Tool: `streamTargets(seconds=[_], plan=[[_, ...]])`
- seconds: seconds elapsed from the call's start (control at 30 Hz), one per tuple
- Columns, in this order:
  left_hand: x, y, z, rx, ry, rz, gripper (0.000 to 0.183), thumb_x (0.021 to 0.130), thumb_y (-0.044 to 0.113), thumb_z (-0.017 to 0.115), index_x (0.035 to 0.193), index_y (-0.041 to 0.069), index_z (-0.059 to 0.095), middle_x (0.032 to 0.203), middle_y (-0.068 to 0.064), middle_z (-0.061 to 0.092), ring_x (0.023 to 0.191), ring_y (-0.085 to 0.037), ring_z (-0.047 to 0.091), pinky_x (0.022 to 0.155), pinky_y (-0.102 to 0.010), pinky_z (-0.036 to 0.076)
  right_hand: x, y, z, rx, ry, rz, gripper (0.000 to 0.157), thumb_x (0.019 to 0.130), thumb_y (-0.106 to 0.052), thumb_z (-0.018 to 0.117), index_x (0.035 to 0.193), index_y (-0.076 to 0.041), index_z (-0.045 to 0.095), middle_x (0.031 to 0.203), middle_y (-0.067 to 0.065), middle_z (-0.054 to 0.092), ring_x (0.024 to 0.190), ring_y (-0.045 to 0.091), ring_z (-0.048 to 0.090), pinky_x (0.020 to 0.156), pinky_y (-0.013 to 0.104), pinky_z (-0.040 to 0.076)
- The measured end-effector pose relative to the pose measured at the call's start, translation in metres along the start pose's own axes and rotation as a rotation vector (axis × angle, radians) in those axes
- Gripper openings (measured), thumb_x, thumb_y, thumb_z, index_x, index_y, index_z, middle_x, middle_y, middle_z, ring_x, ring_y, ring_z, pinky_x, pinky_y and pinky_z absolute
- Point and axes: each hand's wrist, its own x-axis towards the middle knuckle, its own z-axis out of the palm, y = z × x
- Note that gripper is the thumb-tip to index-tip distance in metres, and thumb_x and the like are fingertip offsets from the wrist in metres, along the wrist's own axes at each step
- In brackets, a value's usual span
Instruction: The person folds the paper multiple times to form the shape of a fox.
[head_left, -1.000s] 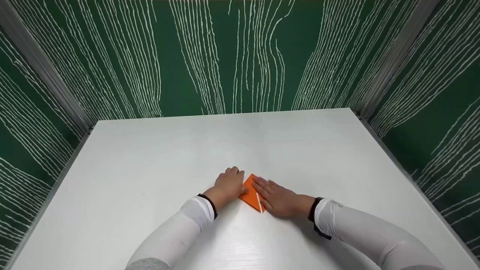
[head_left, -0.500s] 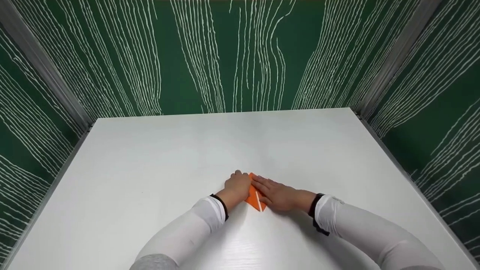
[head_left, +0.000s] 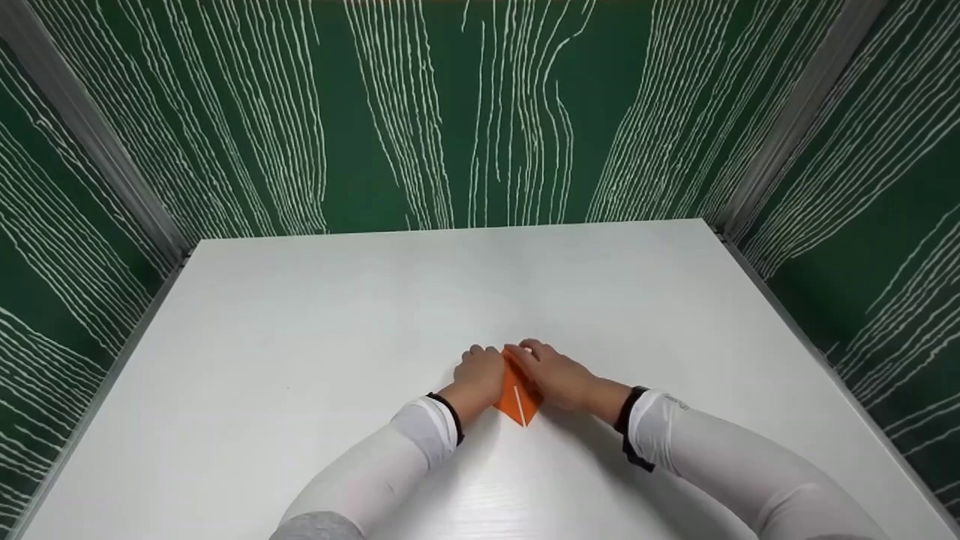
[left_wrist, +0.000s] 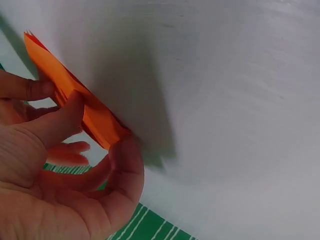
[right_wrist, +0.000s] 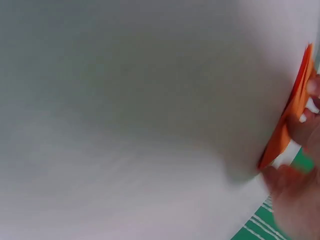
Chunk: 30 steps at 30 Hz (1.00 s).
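A small piece of orange folded paper (head_left: 531, 401) lies at the front middle of the white table (head_left: 360, 300), a narrow white strip running down its centre. My left hand (head_left: 480, 375) grips its left side. In the left wrist view, the left thumb presses on the orange paper (left_wrist: 102, 122) and the curled index finger holds its near end. From the other side my right hand (head_left: 562, 379) pinches the paper, thumb on its face and index finger at the tip, as the right wrist view shows. The left hand hides the paper's left edge in the head view.
Green walls (head_left: 375, 187) with white wavy lines stand behind the table and on both sides. Grey metal posts (head_left: 787, 135) mark the corners. White sleeves (head_left: 360, 465) and dark wristbands cover the forearms.
The left hand has moved right over the paper's left side. The right hand, flat on the paper before, has lifted and curled its fingers round the right edge.
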Motion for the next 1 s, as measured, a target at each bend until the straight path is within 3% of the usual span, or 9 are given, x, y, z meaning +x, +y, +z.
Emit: streamTargets(seconds=[0.1,0.13,0.3,0.47,0.63,0.8,1.0], plan=[[0.001,0.0,0.001,-0.064,0.021,-0.01,0.023,0.099,0.006,0.043,0.111,-0.006,0.058,0.105,-0.02,0.057,0.1,-0.031,0.056,0.081,-0.041,0.054,-0.001,-0.004,-0.002,-0.196,0.075,-0.035,0.048,0.092,-0.003,0.058,0.138,0.002,0.043,0.125,0.023,0.05,0.114,0.039,0.051,0.094,0.051,0.047],[0.001,-0.001,0.001,-0.078,0.023,-0.008,0.023,0.098,0.005,0.044,0.111,-0.007,0.058,0.104,-0.021,0.056,0.1,-0.032,0.056,0.081,-0.042,0.053,-0.001,-0.005,-0.003,-0.205,0.085,-0.014,0.046,0.091,-0.004,0.061,0.133,0.004,0.047,0.117,0.022,0.052,0.108,0.037,0.053,0.091,0.049,0.049],[0.0,-0.004,0.002,-0.068,0.01,0.029,0.022,0.096,0.004,0.049,0.114,-0.008,0.056,0.105,-0.019,0.052,0.097,-0.03,0.054,0.078,-0.041,0.053,0.002,-0.009,-0.008,-0.18,0.042,0.072,0.03,0.089,-0.008,0.067,0.113,0.007,0.056,0.095,0.013,0.051,0.091,0.028,0.052,0.082,0.044,0.049],[0.001,-0.007,0.0,-0.068,-0.01,0.074,0.034,0.09,0.003,0.059,0.121,-0.008,0.049,0.11,-0.017,0.048,0.092,-0.029,0.054,0.076,-0.039,0.053,0.008,-0.01,-0.014,-0.153,-0.003,0.097,0.039,0.085,-0.011,0.073,0.114,0.006,0.053,0.096,0.013,0.054,0.089,0.026,0.053,0.082,0.043,0.049],[0.003,-0.012,-0.002,-0.061,-0.016,0.112,0.044,0.086,0.004,0.062,0.124,-0.004,0.041,0.101,-0.016,0.058,0.083,-0.029,0.062,0.07,-0.037,0.053,0.011,-0.011,-0.018,-0.136,-0.024,0.102,0.044,0.082,-0.013,0.077,0.113,0.004,0.051,0.091,0.009,0.051,0.081,0.022,0.05,0.078,0.039,0.048],[0.008,-0.016,-0.003,-0.077,-0.015,0.146,0.045,0.092,0.008,0.055,0.133,-0.006,0.042,0.104,-0.016,0.065,0.085,-0.028,0.064,0.073,-0.037,0.054,0.012,-0.009,-0.013,-0.155,0.039,0.037,0.038,0.082,-0.014,0.077,0.108,-0.001,0.053,0.087,0.007,0.056,0.078,0.02,0.052,0.074,0.037,0.049],[0.015,-0.024,-0.014,0.019,0.047,0.213,0.016,0.088,0.006,0.061,0.104,0.003,0.06,0.093,-0.011,0.064,0.085,-0.026,0.064,0.072,-0.036,0.054,0.016,-0.009,-0.015,-0.187,0.179,-0.075,0.024,0.082,-0.003,0.071,0.099,-0.005,0.054,0.085,0.005,0.058,0.074,0.019,0.057,0.068,0.032,0.05]])
